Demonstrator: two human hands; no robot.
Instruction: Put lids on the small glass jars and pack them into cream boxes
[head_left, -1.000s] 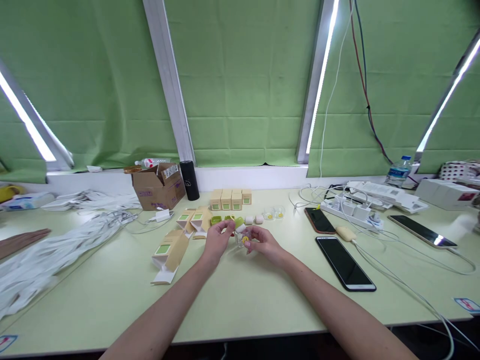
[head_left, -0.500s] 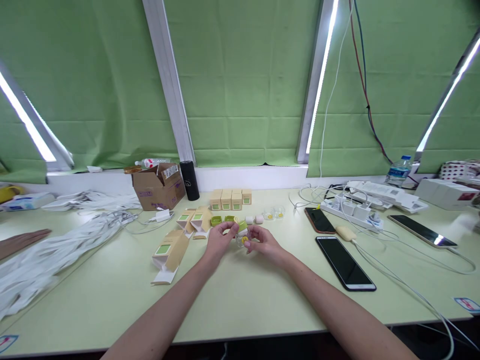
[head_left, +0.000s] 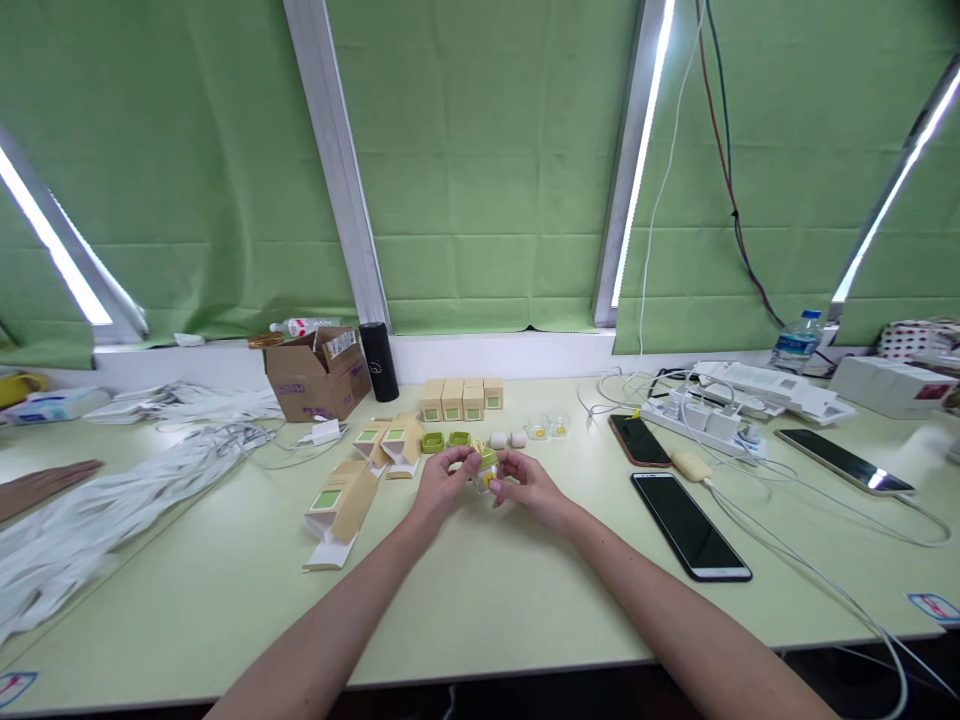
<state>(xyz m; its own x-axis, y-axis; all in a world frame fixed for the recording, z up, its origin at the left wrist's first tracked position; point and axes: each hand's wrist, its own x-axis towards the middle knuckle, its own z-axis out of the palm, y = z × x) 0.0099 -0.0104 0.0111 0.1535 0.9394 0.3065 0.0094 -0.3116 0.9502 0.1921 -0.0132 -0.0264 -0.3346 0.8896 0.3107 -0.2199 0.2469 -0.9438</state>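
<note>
Opened kraft carton (head_left: 349,505) on the desk (head_left: 251,545) at left, then the left hand (head_left: 441,485), fingers pinched on a green cap (head_left: 487,457). It's over a little clear jar (head_left: 484,484) between both hands; kinda tiny, so can't tell if it's fully seated. The right hand (head_left: 534,488) has its fingers clamped on the jar. Clear cups (head_left: 558,426) behind, big phone (head_left: 690,527) further right.

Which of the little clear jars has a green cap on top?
The jar between the left hand and right hand: a green cap sits at its top. The other two jars, beyond the right hand, have none.
</note>
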